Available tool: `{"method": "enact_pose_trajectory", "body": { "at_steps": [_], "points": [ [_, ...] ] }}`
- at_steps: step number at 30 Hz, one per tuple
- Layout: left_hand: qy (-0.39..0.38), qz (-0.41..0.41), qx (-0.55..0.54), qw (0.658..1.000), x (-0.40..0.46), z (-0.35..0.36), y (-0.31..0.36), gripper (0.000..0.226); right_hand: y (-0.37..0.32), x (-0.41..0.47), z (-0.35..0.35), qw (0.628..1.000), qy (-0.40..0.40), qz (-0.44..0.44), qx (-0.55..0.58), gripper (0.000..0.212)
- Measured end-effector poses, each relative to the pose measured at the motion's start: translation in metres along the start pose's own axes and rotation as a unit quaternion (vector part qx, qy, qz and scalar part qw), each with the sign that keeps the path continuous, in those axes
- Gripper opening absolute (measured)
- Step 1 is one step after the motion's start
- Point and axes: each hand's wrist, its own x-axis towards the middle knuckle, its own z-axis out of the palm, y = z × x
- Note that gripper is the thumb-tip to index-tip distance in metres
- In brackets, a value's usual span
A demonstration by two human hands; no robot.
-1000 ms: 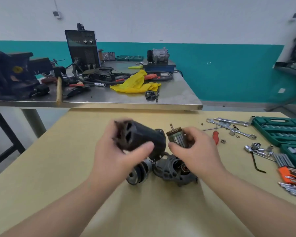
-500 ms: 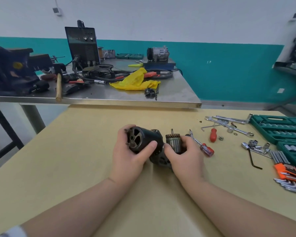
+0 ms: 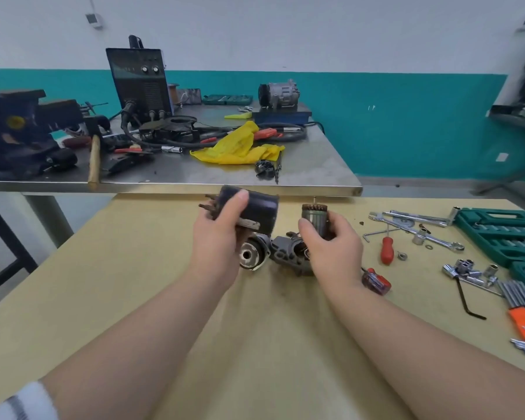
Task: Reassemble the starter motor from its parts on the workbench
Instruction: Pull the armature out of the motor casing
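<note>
Left hand gripped the black yoke, thumb across its side, lifted clear of the table, brush leads poking out its far-left end. Right hand pinched the armature, held upright with the copper commutator on top; its lower end was hidden behind the fingers, so whether it sat in the nose housing could not be told. Yoke and armature were apart, side by side. Solenoid lay just beside the housing, under the left hand.

Step in hand looked like sleeving the yoke over the armature. To do it well: steady the armature vertical, line the yoke bore square over the commutator, lower straight, expect the magnets to tug it sideways. Keep the brush leads from snagging. Match the yoke to the housing before seating fully.

Further out on the right: red screwdriver, spanners, loose sockets, green socket case, hex key. Behind, a steel bench carried a welder, yellow rag and a vise.
</note>
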Motion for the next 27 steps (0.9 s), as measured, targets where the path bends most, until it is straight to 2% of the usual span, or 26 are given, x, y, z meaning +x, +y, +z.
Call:
{"method": "enact_pose_trajectory", "body": {
  "at_steps": [5, 8, 12, 13, 15, 16, 19, 23, 27],
  "points": [
    [-0.042, -0.136, -0.148, 0.979, -0.043, -0.019, 0.023, 0.047, -0.023, -0.046, -0.039, 0.995, -0.087, -0.025, 0.049, 0.026],
    [-0.030, -0.189, -0.205, 0.960, -0.071, -0.037, 0.017, 0.045, -0.018, -0.084, -0.048, 0.990, -0.130, -0.012, 0.049, 0.035],
    [-0.020, -0.226, -0.232, 0.946, -0.089, -0.059, 0.004, 0.047, -0.006, -0.105, -0.047, 0.985, -0.171, 0.006, 0.019, 0.027],
    [-0.018, -0.235, -0.237, 0.943, -0.089, -0.062, 0.002, 0.048, -0.005, -0.105, -0.046, 0.982, -0.187, -0.001, 0.012, 0.030],
    [-0.020, -0.240, -0.233, 0.942, -0.086, -0.064, 0.000, 0.048, -0.003, -0.105, -0.046, 0.978, -0.208, -0.012, -0.003, 0.052],
    [-0.020, -0.240, -0.229, 0.943, -0.083, -0.064, 0.000, 0.048, -0.004, -0.106, -0.046, 0.977, -0.211, -0.009, -0.004, 0.055],
    [0.006, -0.232, -0.246, 0.941, -0.077, -0.065, -0.001, 0.055, -0.001, -0.107, -0.045, 0.980, -0.199, 0.005, 0.025, 0.040],
    [0.016, -0.253, -0.278, 0.927, -0.073, -0.076, -0.006, 0.042, 0.007, -0.107, -0.044, 0.976, -0.212, 0.037, 0.033, 0.046],
    [-0.003, -0.308, -0.302, 0.902, -0.073, -0.083, -0.007, 0.056, 0.011, -0.106, -0.045, 0.972, -0.234, 0.018, -0.020, 0.049]
  ]
}}
